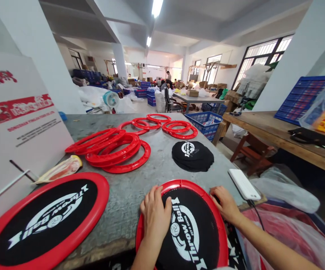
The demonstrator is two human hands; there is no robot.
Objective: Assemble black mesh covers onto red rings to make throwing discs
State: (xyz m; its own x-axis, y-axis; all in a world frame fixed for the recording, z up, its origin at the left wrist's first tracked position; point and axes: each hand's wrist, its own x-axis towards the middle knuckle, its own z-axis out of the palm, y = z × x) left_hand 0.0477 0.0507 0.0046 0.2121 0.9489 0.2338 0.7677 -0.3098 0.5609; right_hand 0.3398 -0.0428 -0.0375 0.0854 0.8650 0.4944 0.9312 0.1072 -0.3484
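Close in front of me lies a red-rimmed disc (pixel 207 225) with black fabric across its middle and white "Throw Ball" lettering. My left hand (pixel 157 215) lies over its left rim, fingers stretched out and the thumb apart on the black fabric. At the upper right rim, my right hand (pixel 226 202) curls its fingers around the edge. Another red-rimmed black disc (pixel 103 195) with the same print rests to the left. Beyond the disc under my hands sits a stack of round black printed fabric pieces (pixel 202 157).
Several loose red rings (pixel 144 157) are piled on the grey table (pixel 157 161), with more rings (pixel 179 126) farther back. A white power bank (pixel 244 183) with a cable lies at the right edge. A printed board (pixel 18 112) stands left; a blue crate (pixel 207 129) stands behind.
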